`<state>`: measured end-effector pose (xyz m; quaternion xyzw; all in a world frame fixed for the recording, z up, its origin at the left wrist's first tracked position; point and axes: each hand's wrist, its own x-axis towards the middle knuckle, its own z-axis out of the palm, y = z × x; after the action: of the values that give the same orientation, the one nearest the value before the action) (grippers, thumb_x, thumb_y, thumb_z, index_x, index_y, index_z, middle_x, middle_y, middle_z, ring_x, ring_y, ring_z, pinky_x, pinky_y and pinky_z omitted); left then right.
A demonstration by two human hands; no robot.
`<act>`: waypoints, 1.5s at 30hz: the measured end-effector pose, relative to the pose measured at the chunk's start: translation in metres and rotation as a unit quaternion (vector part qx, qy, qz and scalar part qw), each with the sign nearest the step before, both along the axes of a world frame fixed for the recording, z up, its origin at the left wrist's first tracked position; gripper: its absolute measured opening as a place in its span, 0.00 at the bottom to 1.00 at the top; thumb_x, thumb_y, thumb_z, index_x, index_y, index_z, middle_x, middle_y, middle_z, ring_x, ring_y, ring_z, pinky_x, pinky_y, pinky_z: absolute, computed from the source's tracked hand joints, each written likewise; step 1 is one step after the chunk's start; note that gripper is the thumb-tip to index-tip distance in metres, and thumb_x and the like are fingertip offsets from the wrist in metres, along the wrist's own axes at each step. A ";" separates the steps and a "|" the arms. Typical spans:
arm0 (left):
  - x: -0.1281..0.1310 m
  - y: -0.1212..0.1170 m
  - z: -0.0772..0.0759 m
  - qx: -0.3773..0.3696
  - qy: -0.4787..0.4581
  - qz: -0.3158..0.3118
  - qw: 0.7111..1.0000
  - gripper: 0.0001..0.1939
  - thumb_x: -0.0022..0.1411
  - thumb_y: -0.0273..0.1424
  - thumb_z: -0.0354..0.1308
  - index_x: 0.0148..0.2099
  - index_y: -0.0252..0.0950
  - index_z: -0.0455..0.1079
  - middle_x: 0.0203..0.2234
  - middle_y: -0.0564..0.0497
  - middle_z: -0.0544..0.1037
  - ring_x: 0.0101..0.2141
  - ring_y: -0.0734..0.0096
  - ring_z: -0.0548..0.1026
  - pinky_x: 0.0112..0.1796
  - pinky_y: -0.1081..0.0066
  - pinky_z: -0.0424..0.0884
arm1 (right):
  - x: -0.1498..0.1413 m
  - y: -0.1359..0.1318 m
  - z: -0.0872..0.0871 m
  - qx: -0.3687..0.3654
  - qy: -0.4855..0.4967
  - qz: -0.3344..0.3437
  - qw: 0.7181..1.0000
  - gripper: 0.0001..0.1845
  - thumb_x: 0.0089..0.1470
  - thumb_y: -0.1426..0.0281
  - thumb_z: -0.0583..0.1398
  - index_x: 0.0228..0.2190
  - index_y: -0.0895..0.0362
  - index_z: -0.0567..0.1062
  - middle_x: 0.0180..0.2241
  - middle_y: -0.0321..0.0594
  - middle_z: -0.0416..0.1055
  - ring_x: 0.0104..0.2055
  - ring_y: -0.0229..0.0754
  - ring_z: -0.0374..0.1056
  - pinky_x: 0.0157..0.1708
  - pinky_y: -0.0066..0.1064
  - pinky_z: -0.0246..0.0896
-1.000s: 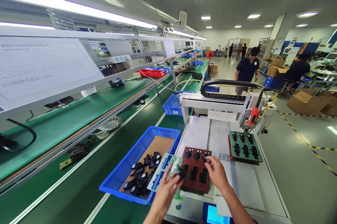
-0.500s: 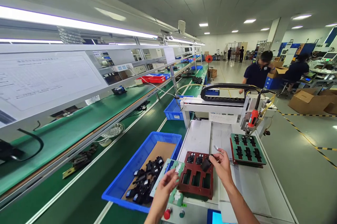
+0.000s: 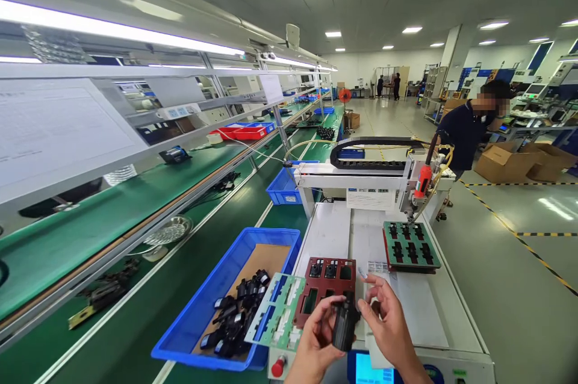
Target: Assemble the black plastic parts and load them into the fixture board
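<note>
A black ribbed plastic part (image 3: 344, 327) stands roughly upright in my left hand (image 3: 318, 339), its fingers and thumb closed around it. My right hand (image 3: 388, 324) is just to the right, fingers apart and curved, thumb tip at the part's edge; I cannot tell whether it presses on it. Something small and silvery shows at a right fingertip. Behind the hands lies a reddish-brown fixture (image 3: 298, 312) with rectangular slots; two in its back row hold black parts (image 3: 331, 268). A hinged-looking green plate (image 3: 275, 312) with pale blocks adjoins its left side.
A blue bin (image 3: 180, 336) of loose black parts (image 3: 239, 312) stands left. A filled green-topped fixture (image 3: 412, 247) sits at right under a red screwdriver head (image 3: 423, 182) on a gantry. A red button (image 3: 277, 366) and lit screen (image 3: 374, 369) are in front. A co-worker (image 3: 469, 131) stands beyond.
The black part has come from my right hand above the fixture into my left hand, nearer me. My left hand has moved right and closed on it. The co-worker leans further right.
</note>
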<state>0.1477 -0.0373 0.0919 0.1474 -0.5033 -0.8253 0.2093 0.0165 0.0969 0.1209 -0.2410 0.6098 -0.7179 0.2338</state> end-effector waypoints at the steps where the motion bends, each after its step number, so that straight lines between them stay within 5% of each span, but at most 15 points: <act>1: 0.001 0.000 0.004 -0.030 0.002 0.015 0.999 0.37 0.43 0.39 0.81 0.56 0.44 0.75 0.59 0.41 0.73 0.52 0.47 0.78 0.44 0.61 0.79 | 0.002 0.005 -0.001 0.009 0.019 -0.025 0.999 0.22 0.63 0.52 0.66 0.49 0.53 0.73 0.42 0.41 0.72 0.39 0.44 0.67 0.39 0.33 0.64; 4: 0.004 -0.002 0.016 -0.127 -0.025 0.033 0.991 0.28 0.52 0.34 0.77 0.55 0.42 0.76 0.62 0.39 0.68 0.58 0.46 0.74 0.49 0.60 0.78 | 0.011 0.014 -0.003 -0.010 -0.032 0.005 0.999 0.21 0.62 0.51 0.66 0.32 0.56 0.74 0.29 0.34 0.63 0.30 0.38 0.56 0.30 0.30 0.54; 9: 0.003 -0.002 0.016 -0.189 -0.041 0.031 0.981 0.26 0.57 0.32 0.74 0.57 0.44 0.75 0.61 0.40 0.68 0.60 0.46 0.73 0.52 0.61 0.77 | 0.026 0.013 -0.007 -0.003 -0.159 0.102 0.982 0.26 0.58 0.47 0.68 0.27 0.56 0.72 0.21 0.28 0.51 0.24 0.34 0.41 0.25 0.30 0.38; 20: 0.003 0.002 0.018 -0.234 -0.057 0.064 0.969 0.24 0.58 0.34 0.72 0.57 0.44 0.76 0.62 0.39 0.69 0.55 0.48 0.77 0.43 0.63 0.81 | 0.035 0.005 -0.005 0.021 -0.135 0.083 0.987 0.26 0.59 0.48 0.68 0.26 0.57 0.73 0.23 0.31 0.58 0.27 0.36 0.48 0.28 0.30 0.46; 31: 0.000 0.014 0.031 -0.213 -0.066 0.103 0.969 0.24 0.56 0.37 0.73 0.55 0.44 0.77 0.59 0.41 0.71 0.52 0.51 0.78 0.43 0.64 0.81 | 0.037 0.006 -0.009 0.046 -0.050 0.060 0.996 0.26 0.61 0.48 0.65 0.27 0.58 0.74 0.24 0.34 0.63 0.29 0.38 0.55 0.30 0.30 0.51; 37: 0.001 0.011 0.030 -0.212 -0.072 0.080 0.971 0.25 0.55 0.31 0.72 0.55 0.45 0.77 0.60 0.42 0.70 0.57 0.48 0.75 0.44 0.64 0.81 | 0.040 0.010 -0.005 0.088 0.047 0.023 0.995 0.24 0.65 0.50 0.62 0.27 0.56 0.72 0.25 0.34 0.63 0.28 0.39 0.57 0.29 0.31 0.53; 45: 0.005 0.012 0.033 -0.207 -0.085 0.065 0.972 0.26 0.54 0.27 0.71 0.56 0.46 0.77 0.55 0.45 0.69 0.49 0.56 0.76 0.39 0.68 0.79 | 0.044 0.010 0.004 0.114 0.237 -0.052 0.963 0.22 0.68 0.58 0.59 0.24 0.55 0.69 0.23 0.33 0.63 0.24 0.37 0.60 0.25 0.29 0.55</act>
<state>0.1527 -0.0256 0.1250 0.2024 -0.6687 -0.6723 0.2447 0.0609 0.1067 0.1246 -0.3435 0.7372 -0.5776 0.0708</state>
